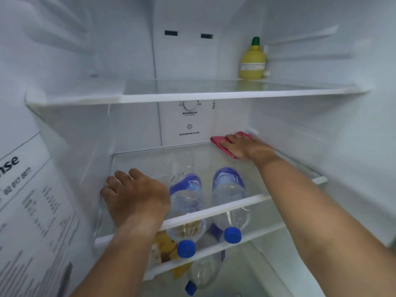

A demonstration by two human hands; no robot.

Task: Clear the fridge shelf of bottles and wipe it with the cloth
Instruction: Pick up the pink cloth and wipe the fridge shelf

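Our right hand [246, 146] presses flat, fingers spread, on the pink cloth [218, 140] at two o'clock; our left hand [135, 196] rests open on the glass shelf [150, 159].

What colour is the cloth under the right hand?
Pink-red; the cloth lies flat under the right hand, clearest in the head view.

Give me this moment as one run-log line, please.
right hand: flat on pink cloth, back right of shelf | left hand: at shelf's left edge | bottles: lying below the glass

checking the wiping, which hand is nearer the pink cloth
Right. The right hand presses flat on the pink cloth at the shelf's back right corner; the left hand rests front left.
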